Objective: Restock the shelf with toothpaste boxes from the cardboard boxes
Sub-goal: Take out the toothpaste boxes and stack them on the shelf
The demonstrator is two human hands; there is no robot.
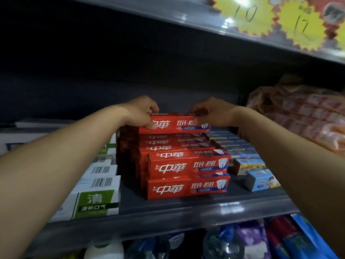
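Observation:
A red toothpaste box (179,124) lies on top of the rear stack of red toothpaste boxes (186,165) on the grey shelf (168,208). My left hand (141,113) grips its left end, thumb on the front face and fingers over the top. My right hand (214,114) pinches its right end from above. Both arms reach deep into the shelf. Two more red boxes (188,187) are stacked at the front of the row.
White and green toothpaste boxes (97,199) fill the shelf to the left. Small blue boxes (248,165) lie to the right, with pink wrapped packs (308,116) beyond. Yellow price tags (302,27) hang on the shelf above. Bottles and packets (224,243) sit below.

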